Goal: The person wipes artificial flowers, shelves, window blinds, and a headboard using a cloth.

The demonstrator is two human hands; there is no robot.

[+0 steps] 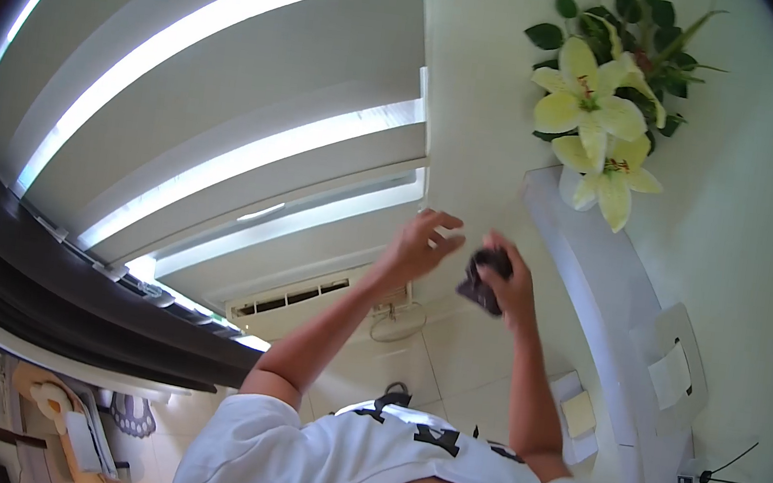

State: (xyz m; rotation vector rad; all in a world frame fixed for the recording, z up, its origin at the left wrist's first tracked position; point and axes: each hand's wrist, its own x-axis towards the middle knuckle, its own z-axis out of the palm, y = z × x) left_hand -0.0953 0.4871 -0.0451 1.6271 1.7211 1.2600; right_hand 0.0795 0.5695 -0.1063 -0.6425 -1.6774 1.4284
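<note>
While gripping a dark bundle (482, 290) in the right hand (515, 281), with thumb and fingers wrapped around it, holding the left hand (421, 249) up near it, not touching, with fingers loosely bent and nothing visible in the grasp. Holding the bundle in mid-air, out in front of the white shirt (398, 460), between blinds (276, 122) on the left and a white ledge (588, 247) on the right. Looking crumpled, maybe soft; not making out exactly what, too blurred. For good handling, probably needing a firm pinch against slipping, without balling up any loose folds. Likely better supporting from below with the left hand if sagging. Best working in the free space between both arms, well apart from the flowers (604, 123), to avoid snagging on petals or leaves.
</note>
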